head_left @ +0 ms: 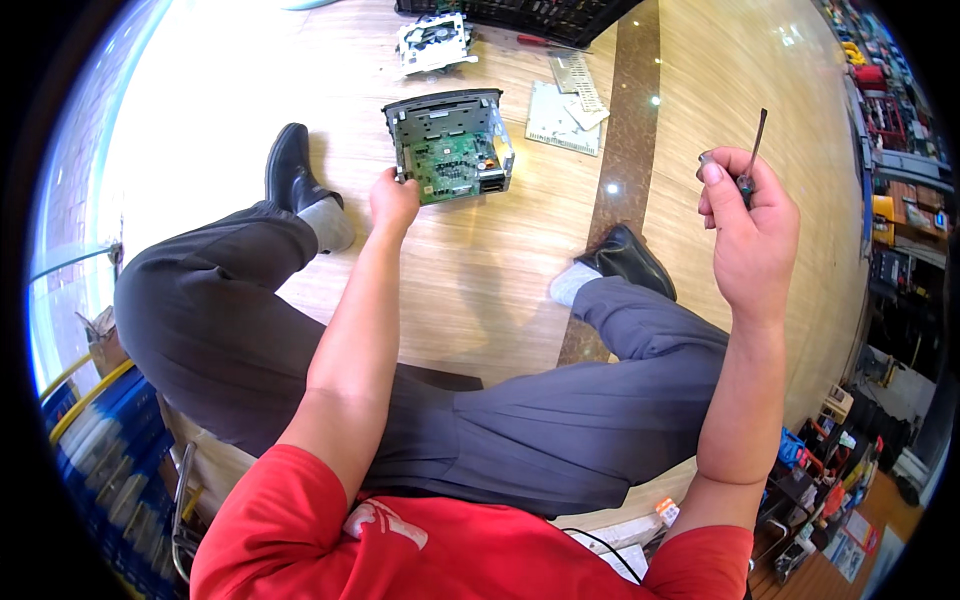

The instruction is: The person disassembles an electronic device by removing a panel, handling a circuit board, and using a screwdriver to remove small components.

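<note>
My left hand [395, 204] grips the near left corner of an opened car stereo chassis [412, 133], fingers closed on its edge. The chassis has a dark front panel on its far side, and inside it a green circuit board [450, 165] lies exposed. Off to the right, my right hand [755, 230] is raised, apart from the chassis. It is closed around a screwdriver [759, 140] whose dark shaft points up and away; most of the handle is hidden by the fingers. Something small may sit at the thumb and fingertip, too small to name.
Beyond the chassis lies a silver disc-drive mechanism [435, 45]. A black plastic crate [530, 14] stands at the far edge, with a red-handled screwdriver [535, 41] beside it. Loose metal plates [560, 122] lie right of the chassis. My shoes [630, 262] flank the work area.
</note>
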`<state>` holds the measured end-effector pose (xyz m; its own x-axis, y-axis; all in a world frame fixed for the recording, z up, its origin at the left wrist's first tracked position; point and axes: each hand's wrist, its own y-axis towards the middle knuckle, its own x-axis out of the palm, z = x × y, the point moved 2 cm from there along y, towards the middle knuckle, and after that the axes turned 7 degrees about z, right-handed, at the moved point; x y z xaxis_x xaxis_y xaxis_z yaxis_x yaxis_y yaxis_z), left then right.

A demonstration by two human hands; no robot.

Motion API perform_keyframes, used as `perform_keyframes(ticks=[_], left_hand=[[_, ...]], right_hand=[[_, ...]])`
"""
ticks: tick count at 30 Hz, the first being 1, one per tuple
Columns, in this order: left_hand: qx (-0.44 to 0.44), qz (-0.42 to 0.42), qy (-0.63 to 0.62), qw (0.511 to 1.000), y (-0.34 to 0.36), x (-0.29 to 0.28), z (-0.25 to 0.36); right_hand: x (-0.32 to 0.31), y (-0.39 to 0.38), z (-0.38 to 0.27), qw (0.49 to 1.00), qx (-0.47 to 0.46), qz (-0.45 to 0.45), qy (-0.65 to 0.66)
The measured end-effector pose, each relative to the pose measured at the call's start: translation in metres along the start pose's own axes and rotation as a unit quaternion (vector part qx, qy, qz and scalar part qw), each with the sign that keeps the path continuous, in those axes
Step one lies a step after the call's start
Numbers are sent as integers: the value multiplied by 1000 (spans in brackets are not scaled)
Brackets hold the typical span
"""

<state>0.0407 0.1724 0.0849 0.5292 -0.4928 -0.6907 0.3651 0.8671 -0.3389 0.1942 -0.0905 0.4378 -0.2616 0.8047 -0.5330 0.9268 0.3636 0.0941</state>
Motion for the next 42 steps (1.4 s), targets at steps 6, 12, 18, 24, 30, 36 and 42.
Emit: perform_keyframes(ticks=[6,12,18,24,30,36,42], left_hand=[[-67,-12,-82,994,2,9,-11],[-91,-24,-101,990,3,15,-14],[-62,-25,-58,996,6,9,-9],[-13,-17,37,999,21,-7,7],[-43,-118,-12,992,16,-40,45],[-77,-164,4,983,23,-62,48],[-102,-224,-36,969,42,-55,51]], right_hand=[[3,0,2,1000,-9,-15,-8],[6,0,0,1000,2,-1,19],[8,1,2,1000,9,3,14],[6,4,1,1000,-1,0,17],[1,7,1,1000,-19,4,10],[1,9,-4,1000,-25,7,12],[5,5,-3,1000,-12,-3,-3]])
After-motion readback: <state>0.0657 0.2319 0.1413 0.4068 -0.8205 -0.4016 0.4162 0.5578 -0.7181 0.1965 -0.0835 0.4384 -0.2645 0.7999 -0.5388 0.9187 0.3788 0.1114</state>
